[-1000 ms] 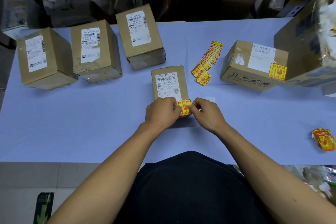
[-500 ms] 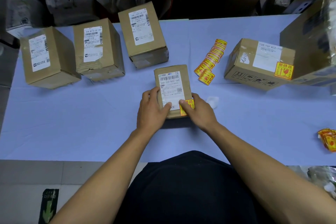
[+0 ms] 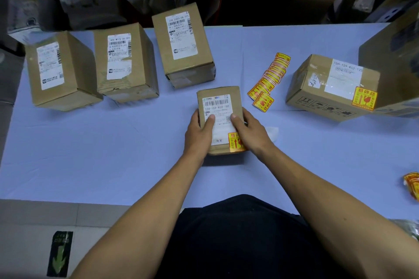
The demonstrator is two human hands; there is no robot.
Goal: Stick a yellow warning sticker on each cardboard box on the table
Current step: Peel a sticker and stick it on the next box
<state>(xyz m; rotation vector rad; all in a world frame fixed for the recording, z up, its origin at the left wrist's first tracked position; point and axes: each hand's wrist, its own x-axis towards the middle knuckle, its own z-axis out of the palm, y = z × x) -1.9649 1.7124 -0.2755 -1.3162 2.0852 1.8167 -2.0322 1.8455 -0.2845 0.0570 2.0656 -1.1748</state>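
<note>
A small cardboard box (image 3: 218, 95) lies in the middle of the blue table (image 3: 90, 154), white label up. A yellow warning sticker (image 3: 234, 142) sits on its near right corner. My left hand (image 3: 199, 133) grips the box's left side with the thumb on the label. My right hand (image 3: 250, 130) grips the right side, partly covering the sticker. Three unstickered boxes stand at the back left: one (image 3: 61, 70), a second (image 3: 124, 61), a third (image 3: 183, 43). A box at the right (image 3: 328, 88) carries a sticker (image 3: 364, 98). A strip of loose stickers (image 3: 268, 81) lies between.
A large box (image 3: 394, 56) stands at the far right edge. More stickers (image 3: 412, 184) lie at the right near edge. A white scrap of backing paper (image 3: 272, 132) lies beside my right hand. Parcels and bags crowd the floor behind the table.
Both hands moved from pressing the sticker at the box's near edge to gripping its sides, and the box has slid toward me.
</note>
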